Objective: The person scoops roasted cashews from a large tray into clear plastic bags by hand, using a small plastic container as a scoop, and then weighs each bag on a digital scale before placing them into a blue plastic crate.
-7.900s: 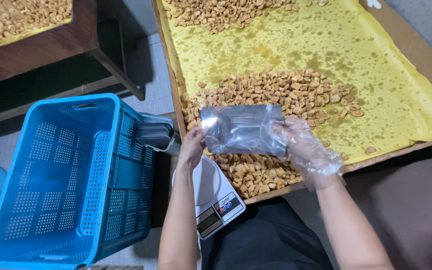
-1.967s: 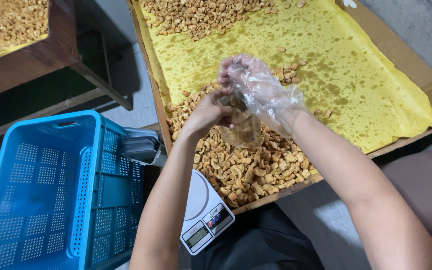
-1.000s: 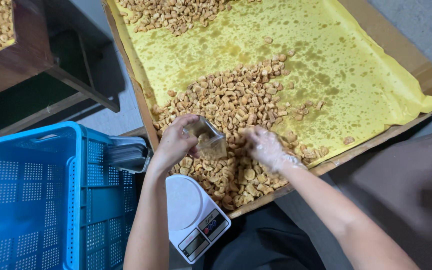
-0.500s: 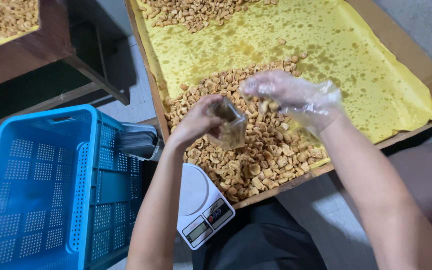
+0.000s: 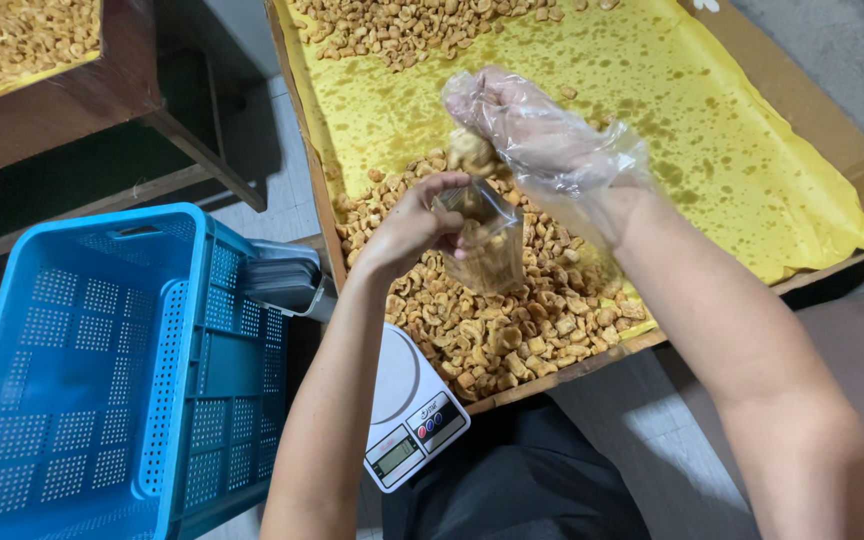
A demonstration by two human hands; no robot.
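Observation:
My left hand (image 5: 407,225) grips the mouth of a small clear plastic bag (image 5: 487,245), partly filled with pale brown snack pieces. My right hand (image 5: 532,130), inside a loose clear plastic glove, hovers just above the bag's opening with a clump of pieces (image 5: 471,152) pinched in its fingers. Both hands are over a heap of the same pieces (image 5: 512,320) lying on yellow paper (image 5: 672,110) in a wooden tray.
A small white kitchen scale (image 5: 407,405) sits below the tray's near edge. A blue perforated plastic crate (image 5: 102,370) stands at the left, a stack of clear bags (image 5: 282,280) beside it. Another tray of pieces (image 5: 12,40) is at the top left.
My right hand scooped pieces from the heap and rose over the bag's mouth. The bag in my left hand has more in it than a second ago.

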